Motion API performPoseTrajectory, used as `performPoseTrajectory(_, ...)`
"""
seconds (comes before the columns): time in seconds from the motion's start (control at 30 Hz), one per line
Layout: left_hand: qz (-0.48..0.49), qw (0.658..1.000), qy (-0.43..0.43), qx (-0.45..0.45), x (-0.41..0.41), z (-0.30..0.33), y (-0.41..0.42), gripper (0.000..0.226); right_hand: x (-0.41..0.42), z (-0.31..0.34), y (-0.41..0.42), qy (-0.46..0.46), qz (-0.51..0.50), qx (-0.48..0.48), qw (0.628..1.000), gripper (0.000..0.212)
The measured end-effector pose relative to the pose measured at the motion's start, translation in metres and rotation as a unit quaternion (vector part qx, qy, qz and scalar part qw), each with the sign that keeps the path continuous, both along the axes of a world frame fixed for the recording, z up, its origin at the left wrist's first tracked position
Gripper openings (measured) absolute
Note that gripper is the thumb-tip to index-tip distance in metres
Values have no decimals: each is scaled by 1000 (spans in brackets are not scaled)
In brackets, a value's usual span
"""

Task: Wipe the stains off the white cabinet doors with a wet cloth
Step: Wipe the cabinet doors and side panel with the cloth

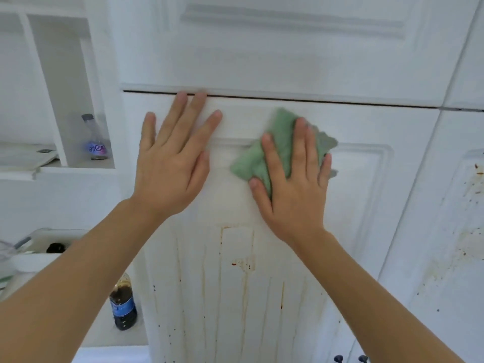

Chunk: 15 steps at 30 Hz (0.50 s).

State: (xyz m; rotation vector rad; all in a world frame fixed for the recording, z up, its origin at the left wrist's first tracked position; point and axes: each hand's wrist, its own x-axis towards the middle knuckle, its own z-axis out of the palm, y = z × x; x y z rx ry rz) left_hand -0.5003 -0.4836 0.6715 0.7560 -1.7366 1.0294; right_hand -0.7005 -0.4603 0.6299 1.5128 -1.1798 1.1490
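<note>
A white panelled cabinet door point(361, 195) fills the middle of the head view. Brown drip streaks and dark red specks point(243, 265) run down its lower part. My right hand point(293, 189) lies flat with straight fingers on a green cloth point(277, 145), pressing it against the upper part of the door. My left hand point(172, 158) rests flat on the same door to the left of the cloth, fingertips at the door's top edge. A second door point(450, 231) to the right carries brownish splatter.
Open white shelves at the left hold a clear plastic bottle point(93, 138). A dark-liquid bottle with a blue label point(123, 302) stands on the counter at lower left, beside the door. Another white door point(288, 48) sits above. Two dark knobs point(351, 358) show at the bottom edge.
</note>
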Motion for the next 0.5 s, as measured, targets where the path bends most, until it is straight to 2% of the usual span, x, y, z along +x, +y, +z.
performPoseTrajectory(0.03, 0, 1000, 2, -5, 1, -2, -2, 46, 9, -7, -2, -19, -3, 0, 1000, 58)
performPoseTrajectory(0.1, 1, 1000, 7, -14, 1, -5, -6, 46, 19, -42, -5, 21, -8, 19, 1000, 59)
performPoseTrajectory(0.2, -5, 1000, 8, -16, 1, -5, -7, 46, 10, -113, 1, 187, -15, 74, 979, 55)
performPoseTrajectory(0.3, -9, 1000, 5, -14, 3, -6, -6, 47, -13, -146, 6, 352, -14, 111, 929, 51)
performPoseTrajectory(0.4, -3, 1000, 9, -17, 3, -6, -4, 47, -27, -107, 3, 420, 23, 86, 903, 55)
performPoseTrajectory(0.5, -8, 1000, 17, -17, 1, -4, -4, 47, -15, -40, -2, 341, 34, 28, 939, 56)
